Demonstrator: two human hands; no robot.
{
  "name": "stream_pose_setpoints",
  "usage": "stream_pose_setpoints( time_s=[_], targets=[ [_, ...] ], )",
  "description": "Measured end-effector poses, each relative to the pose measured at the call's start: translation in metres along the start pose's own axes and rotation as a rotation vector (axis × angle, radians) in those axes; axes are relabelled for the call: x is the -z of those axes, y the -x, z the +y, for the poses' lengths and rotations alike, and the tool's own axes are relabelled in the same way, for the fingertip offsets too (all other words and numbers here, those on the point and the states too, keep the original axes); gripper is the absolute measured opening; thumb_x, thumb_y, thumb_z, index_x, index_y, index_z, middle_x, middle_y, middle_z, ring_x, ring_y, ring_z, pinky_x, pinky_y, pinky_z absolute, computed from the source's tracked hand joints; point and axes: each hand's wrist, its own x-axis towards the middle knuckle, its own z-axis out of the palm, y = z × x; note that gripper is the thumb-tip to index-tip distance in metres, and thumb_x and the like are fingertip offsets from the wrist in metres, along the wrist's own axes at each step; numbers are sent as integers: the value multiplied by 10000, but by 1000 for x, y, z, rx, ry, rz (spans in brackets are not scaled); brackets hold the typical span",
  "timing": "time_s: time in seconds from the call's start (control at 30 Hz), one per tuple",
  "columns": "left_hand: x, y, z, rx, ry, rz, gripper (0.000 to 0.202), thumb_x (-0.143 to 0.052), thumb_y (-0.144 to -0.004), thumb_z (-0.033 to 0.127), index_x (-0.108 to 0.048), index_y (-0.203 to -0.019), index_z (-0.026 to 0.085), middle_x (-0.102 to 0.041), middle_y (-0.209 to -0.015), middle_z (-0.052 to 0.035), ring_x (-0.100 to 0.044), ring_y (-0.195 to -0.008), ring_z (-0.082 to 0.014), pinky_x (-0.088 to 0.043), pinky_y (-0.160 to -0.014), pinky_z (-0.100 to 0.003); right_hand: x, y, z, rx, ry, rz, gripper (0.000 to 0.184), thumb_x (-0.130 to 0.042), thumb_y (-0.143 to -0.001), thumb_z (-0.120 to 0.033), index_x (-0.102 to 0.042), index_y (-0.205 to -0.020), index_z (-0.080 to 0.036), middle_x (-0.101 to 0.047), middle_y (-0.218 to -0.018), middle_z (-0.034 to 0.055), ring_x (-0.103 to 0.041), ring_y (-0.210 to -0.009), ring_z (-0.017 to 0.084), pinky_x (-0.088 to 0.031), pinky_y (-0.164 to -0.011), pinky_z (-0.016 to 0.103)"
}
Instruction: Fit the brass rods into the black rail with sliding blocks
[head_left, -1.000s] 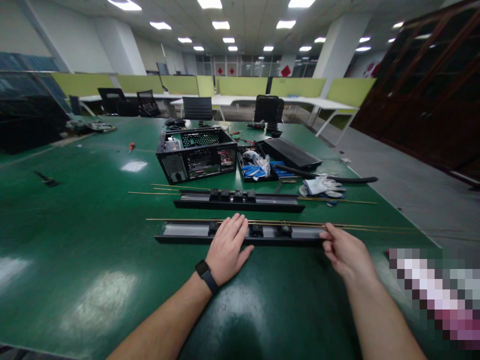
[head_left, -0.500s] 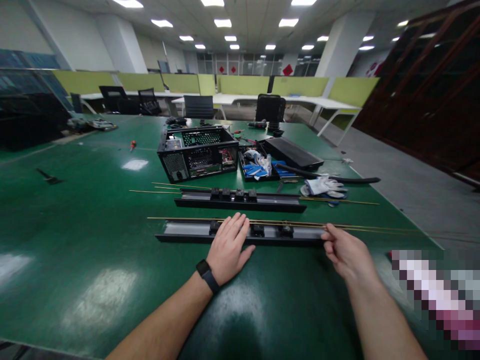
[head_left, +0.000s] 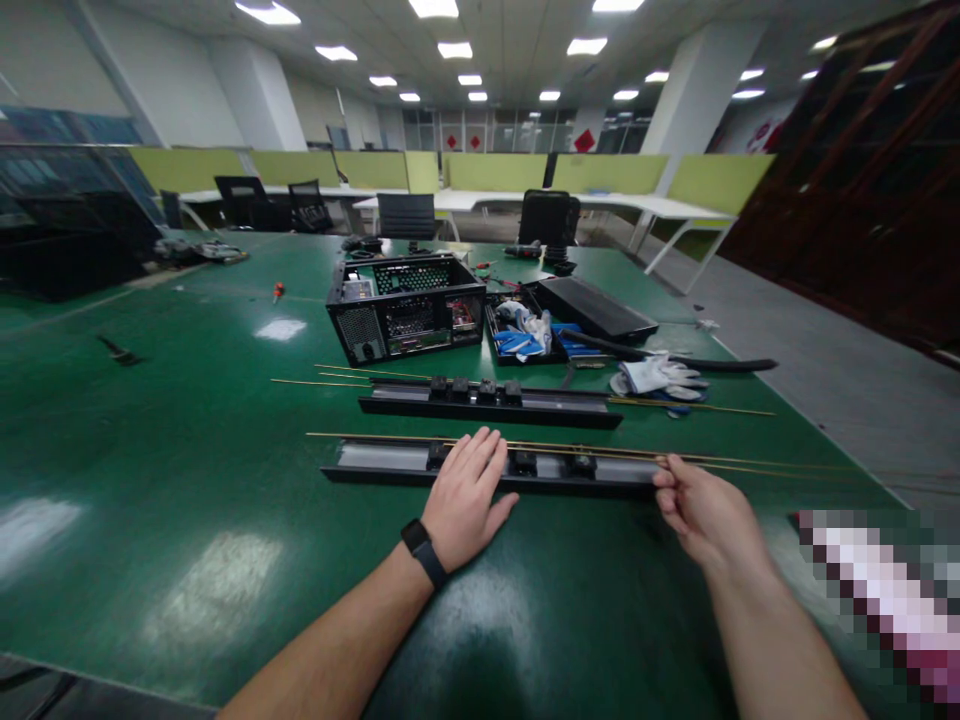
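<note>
A long black rail (head_left: pixel 382 460) with small black sockets lies across the green table (head_left: pixel 187 460) in front of me. My left hand (head_left: pixel 466 497) lies flat on its middle, fingers stretched out, a dark watch on the wrist. My right hand (head_left: pixel 701 510) is closed in a pinch at the rail's right end, on a thin brass rod (head_left: pixel 375 438) that runs along the rail's far edge. A second black rail (head_left: pixel 555 404) with sockets lies parallel just behind.
An open black computer case (head_left: pixel 405 310) stands further back, beside a tray with blue and white bits (head_left: pixel 521 335), a flat black panel (head_left: pixel 592 308), a black hose (head_left: pixel 720 364) and white gloves (head_left: pixel 660 375). More brass rods (head_left: pixel 322 383) lie on the table. Office chairs and desks stand beyond.
The view has shifted slightly, so everything sits a little further right in the picture. Both hands keep their places on the rail and the rod.
</note>
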Motion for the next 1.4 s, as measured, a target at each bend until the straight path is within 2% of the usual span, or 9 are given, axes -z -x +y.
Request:
stream_pose_setpoints(
  time_s=[0.53,0.8,0.93,1.07,1.2,1.27,1.4],
  targets=[
    [1,1,0,17,-12,-11,616,-546,-928,342,-359,-1475,130,-431,-1510,-155,-323,-1448,-279,-298,-1177,-490,-2,3,0,28,22,0,115,-517,-938,-153,-566,-834,-154,-521,-568,-35,-373,-298,52,-201,-217,136],
    [0,1,0,21,-27,-15,608,-544,-931,356,-374,-1465,121,-423,-1515,-157,-317,-1451,-279,-294,-1179,-480,-3,3,-2,-28,8,-38,160,-474,-955,-140,-553,-817,-158,-503,-544,-43,-368,-296,54,-196,-208,134],
    [0,1,-1,39,-35,-8,603,-551,-926,360,-392,-1456,121,-436,-1505,-157,-327,-1445,-283,-297,-1178,-483,-4,5,0,13,15,-56,129,-507,-938,-153,-585,-835,-145,-525,-554,-32,-370,-299,54,-203,-209,132],
    [0,1,-1,49,-34,5,602,-556,-922,352,-394,-1455,125,-439,-1502,-159,-325,-1447,-287,-288,-1182,-496,-12,12,9,22,55,-150,87,-612,-886,-204,-623,-845,-128,-584,-595,-1,-375,-303,50,-204,-211,134],
    [-1,1,-2,39,-17,7,613,-567,-915,348,-387,-1461,133,-440,-1502,-159,-322,-1448,-287,-287,-1184,-503,-20,18,17,-26,114,-243,153,-654,-871,-268,-638,-872,-116,-631,-636,32,-373,-295,46,-184,-213,133],
    [-1,1,-2,40,-16,1,610,-568,-916,346,-391,-1457,128,-439,-1502,-158,-321,-1449,-284,-282,-1187,-496,-20,17,17,-40,117,-214,170,-636,-887,-288,-632,-886,-118,-642,-638,42,-382,-291,51,-180,-212,135],
    [0,1,-2,42,-29,-8,595,-558,-923,351,-406,-1445,109,-436,-1505,-159,-323,-1447,-282,-271,-1194,-485,-13,9,12,-3,36,-36,127,-582,-917,-249,-580,-838,-150,-620,-601,15,-387,-291,58,-193,-212,136]
  ],
)
